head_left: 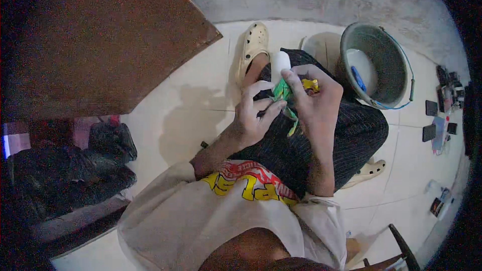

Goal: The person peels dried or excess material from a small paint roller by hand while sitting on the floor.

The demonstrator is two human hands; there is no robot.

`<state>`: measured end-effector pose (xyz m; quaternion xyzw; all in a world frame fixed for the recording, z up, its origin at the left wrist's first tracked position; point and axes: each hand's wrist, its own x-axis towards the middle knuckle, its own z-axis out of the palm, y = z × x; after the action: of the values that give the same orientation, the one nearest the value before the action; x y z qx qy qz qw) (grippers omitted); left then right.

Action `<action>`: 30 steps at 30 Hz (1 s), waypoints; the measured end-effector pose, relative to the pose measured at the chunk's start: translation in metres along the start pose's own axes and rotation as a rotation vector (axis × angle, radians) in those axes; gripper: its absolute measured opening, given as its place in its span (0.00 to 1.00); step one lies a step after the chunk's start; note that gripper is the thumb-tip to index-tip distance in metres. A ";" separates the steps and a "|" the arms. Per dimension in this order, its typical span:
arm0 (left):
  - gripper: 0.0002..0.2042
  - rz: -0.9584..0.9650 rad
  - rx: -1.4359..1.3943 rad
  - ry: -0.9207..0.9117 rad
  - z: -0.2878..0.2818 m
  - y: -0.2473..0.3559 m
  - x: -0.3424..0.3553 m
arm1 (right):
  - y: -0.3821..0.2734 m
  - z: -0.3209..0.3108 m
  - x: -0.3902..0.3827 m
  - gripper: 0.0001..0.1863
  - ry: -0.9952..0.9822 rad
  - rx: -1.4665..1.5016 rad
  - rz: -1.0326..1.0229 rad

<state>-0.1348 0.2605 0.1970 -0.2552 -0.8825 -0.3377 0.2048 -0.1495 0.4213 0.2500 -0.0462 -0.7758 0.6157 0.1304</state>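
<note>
Both hands are close together above my lap. With thumb and fingers pinched, my left hand [251, 116] grips the edge of a crumpled green and yellow wrapper [282, 90]. My right hand [321, 98] is closed around the same wrapper and a smooth white piece with a rounded end [280, 62], which sticks up past the thumb. A yellow and dark red printed part [310, 86] shows within the curled right fingers; I cannot tell whether it belongs to the wrapper. The lower part of the white piece is hidden by the thumb and the wrapper.
A grey bucket [346, 55] with a blue handle stands right of my knees, a blue object [358, 78] inside. A brown board [115, 35] fills the upper left. Dark bags [70, 170] lie at left. Small items [431, 108] lie on the tiles at right.
</note>
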 end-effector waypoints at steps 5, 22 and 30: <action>0.13 -0.289 -0.552 0.026 0.007 0.009 0.002 | 0.003 0.000 -0.002 0.08 0.007 0.018 0.080; 0.08 -0.605 -0.470 -0.160 -0.004 0.006 0.014 | 0.016 0.024 -0.049 0.12 0.259 -0.138 -0.007; 0.07 -0.670 -0.562 -0.049 0.005 -0.001 0.011 | 0.011 0.027 -0.061 0.07 0.217 -0.070 0.262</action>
<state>-0.1446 0.2669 0.1988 -0.0086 -0.7950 -0.6064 -0.0146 -0.0984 0.3846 0.2252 -0.2175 -0.7653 0.5915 0.1306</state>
